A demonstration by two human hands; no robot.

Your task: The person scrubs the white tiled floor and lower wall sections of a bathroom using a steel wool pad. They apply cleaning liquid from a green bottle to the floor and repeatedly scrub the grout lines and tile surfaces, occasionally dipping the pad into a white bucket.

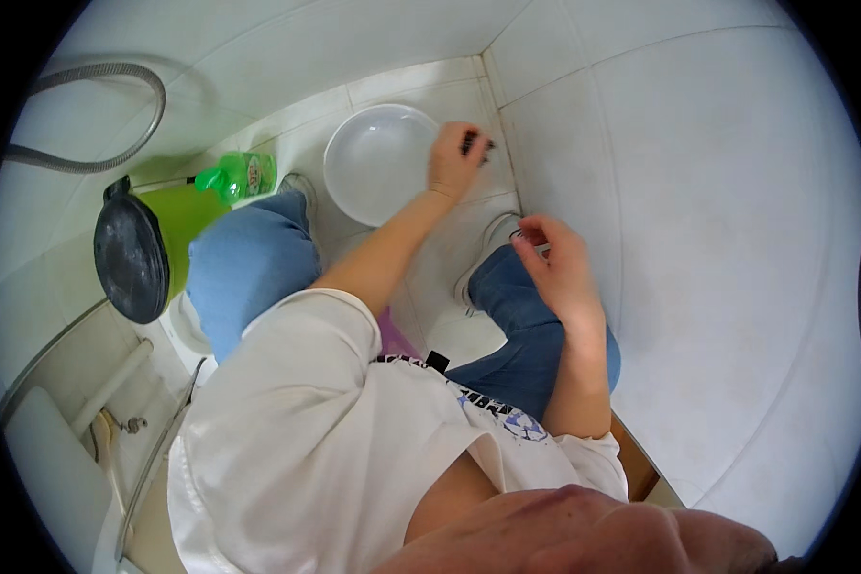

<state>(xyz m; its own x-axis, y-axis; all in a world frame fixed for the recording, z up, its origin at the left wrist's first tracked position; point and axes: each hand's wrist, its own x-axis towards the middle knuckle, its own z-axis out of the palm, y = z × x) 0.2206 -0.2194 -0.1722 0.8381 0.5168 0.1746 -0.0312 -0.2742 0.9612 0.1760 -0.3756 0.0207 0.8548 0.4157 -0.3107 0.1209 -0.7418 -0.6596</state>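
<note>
My left hand (456, 158) is closed around a small, dark, blurred thing (475, 145), too small to name. It hangs at the right rim of a round white basin (378, 165), which sits on the tiled floor between my feet and the far wall. Over my right knee and shoe, my right hand (560, 271) is raised, thumb and fingers apart and curved. Nothing shows between them.
A green pump bottle (249, 176) stands left of the basin, close to a lime-green container (184, 225) with a black lid (132, 251). A metal shower hose (153, 105) loops at upper left. White tiled wall (717, 191) rises on my right.
</note>
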